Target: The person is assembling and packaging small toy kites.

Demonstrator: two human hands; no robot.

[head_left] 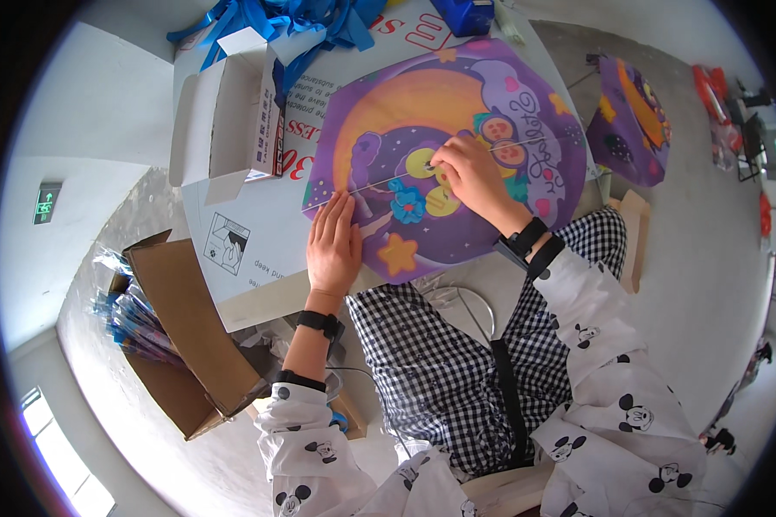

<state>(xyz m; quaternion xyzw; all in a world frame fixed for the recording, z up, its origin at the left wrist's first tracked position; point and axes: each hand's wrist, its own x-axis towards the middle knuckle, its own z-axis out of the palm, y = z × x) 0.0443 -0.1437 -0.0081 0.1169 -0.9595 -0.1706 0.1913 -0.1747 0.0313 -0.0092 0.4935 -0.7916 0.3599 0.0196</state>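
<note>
A purple printed sheet (pixel 470 231), shaped like a kite sail with an orange moon, stars and flowers, lies across the table in front of me. A thin pale line (pixel 372 183), rod or cord, runs slantwise over its whole width. My left hand (pixel 332 246) rests flat near the sheet's left edge, fingers stretched out and their tips beside the line's left end. At the sheet's middle, my right hand (pixel 474 179) has thumb and fingers pinched together right at the line. What sits between those fingertips is hidden.
Left of the sheet stands an opened white carton (pixel 220 121). Blue ribbons (pixel 276 21) and a blue tape dispenser (pixel 466 15) lie at the table's far side. A brown cardboard box (pixel 190 319) holds plastic-wrapped items on the left. Another purple sheet (pixel 621 138) is at right.
</note>
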